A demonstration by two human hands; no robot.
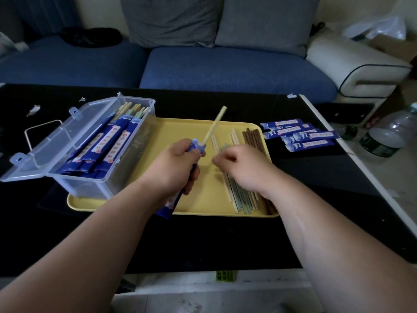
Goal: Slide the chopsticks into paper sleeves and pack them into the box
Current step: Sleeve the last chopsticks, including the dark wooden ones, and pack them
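My left hand (173,164) grips a blue paper sleeve (169,205) over the yellow tray (180,132). A cream chopstick (214,125) sticks up out of the sleeve's top end. My right hand (241,164) hovers low over a row of loose chopsticks (241,197), fingers curled; whether it pinches one I cannot tell. Dark brown chopsticks (251,136) lie at the tray's right side. On the tray's left stands a clear plastic box (94,186), lid open, with several sleeved pairs (106,143) inside.
Empty blue sleeves (297,134) lie in a fan on the black table to the right of the tray. Plastic bottles (388,134) stand off the table's right edge. A blue sofa with grey cushions runs behind the table.
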